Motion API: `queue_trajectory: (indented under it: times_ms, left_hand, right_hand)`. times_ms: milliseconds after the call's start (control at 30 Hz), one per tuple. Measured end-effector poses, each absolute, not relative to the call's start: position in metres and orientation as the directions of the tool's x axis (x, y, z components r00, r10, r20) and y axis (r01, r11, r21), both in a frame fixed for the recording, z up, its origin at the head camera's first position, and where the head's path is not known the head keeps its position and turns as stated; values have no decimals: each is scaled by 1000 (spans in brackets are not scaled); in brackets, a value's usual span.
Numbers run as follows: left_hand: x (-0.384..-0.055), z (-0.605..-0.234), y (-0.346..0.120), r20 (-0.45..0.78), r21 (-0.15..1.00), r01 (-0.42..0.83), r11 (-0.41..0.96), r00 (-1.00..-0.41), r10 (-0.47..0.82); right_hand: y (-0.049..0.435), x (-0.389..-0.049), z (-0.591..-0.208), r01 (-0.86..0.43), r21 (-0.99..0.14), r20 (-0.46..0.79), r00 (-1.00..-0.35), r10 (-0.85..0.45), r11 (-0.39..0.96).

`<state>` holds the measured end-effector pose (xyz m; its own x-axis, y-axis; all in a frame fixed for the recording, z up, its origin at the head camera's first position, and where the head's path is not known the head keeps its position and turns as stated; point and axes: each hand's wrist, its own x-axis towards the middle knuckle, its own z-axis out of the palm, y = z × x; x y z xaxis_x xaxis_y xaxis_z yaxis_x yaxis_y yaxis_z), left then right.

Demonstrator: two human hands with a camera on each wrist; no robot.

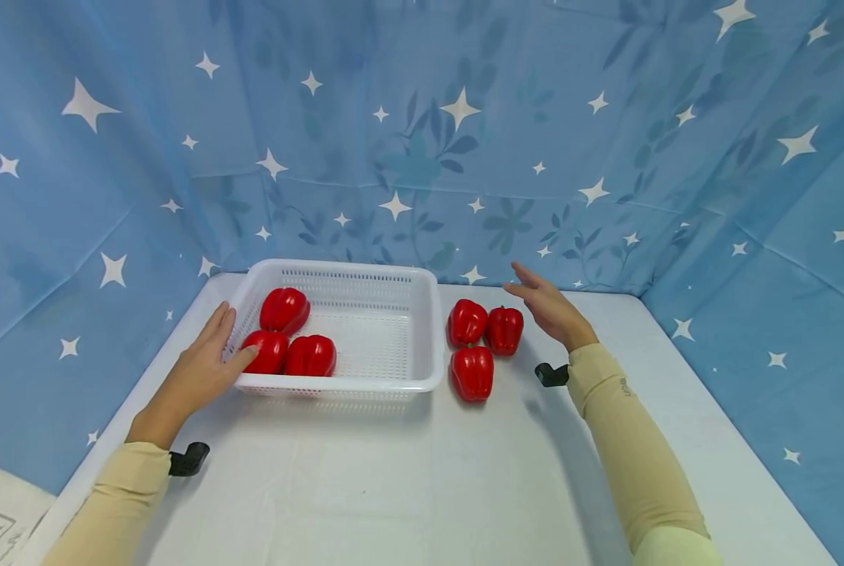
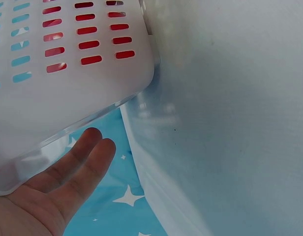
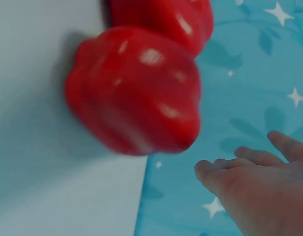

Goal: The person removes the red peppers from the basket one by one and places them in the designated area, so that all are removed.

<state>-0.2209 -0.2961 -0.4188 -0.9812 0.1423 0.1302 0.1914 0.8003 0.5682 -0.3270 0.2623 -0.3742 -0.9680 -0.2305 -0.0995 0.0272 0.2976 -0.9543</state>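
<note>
Three glossy, blocky red bell peppers (image 1: 472, 373) are grouped on a white tabletop (image 1: 365, 487); one is placed at the front and two are placed side by side behind it. Just to their left is set a rectangular white plastic basket (image 1: 434, 330) with slotted walls. Three further bell peppers (image 1: 312, 356), likewise red and glossy, are contained at its left end, two along the front wall and one behind. The bare left hand (image 1: 199, 369) is held at the basket's front left corner, its fingers straight and close together, the thumb spread apart over the rim; whether the rim is pressed cannot be told. The bare right hand (image 1: 545, 306) is held raised beside the rightmost loose pepper, its fingers extended and spread, nothing being gripped. Both arms are covered by beige sleeves (image 1: 627, 440), and a small black device (image 1: 189, 459) is worn at each wrist. The table is enclosed by blue fabric curtains (image 1: 337, 126) printed with white four-pointed stars and darker leaf sprays.
</note>
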Motion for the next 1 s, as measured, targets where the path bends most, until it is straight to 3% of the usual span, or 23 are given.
queue_trajectory:
  times_ms: [267,1000]
  left_hand:
    - [-221,-419,-296,125,572,186,799,-982,140]
    - [-220,-420,-297,128,579,190,793,-982,141]
  right_hand:
    - [234,-331,-362,-5,-971,-55,-967,-248,238]
    - [136,-320,-324,-129,-963,31,-925,-378,237]
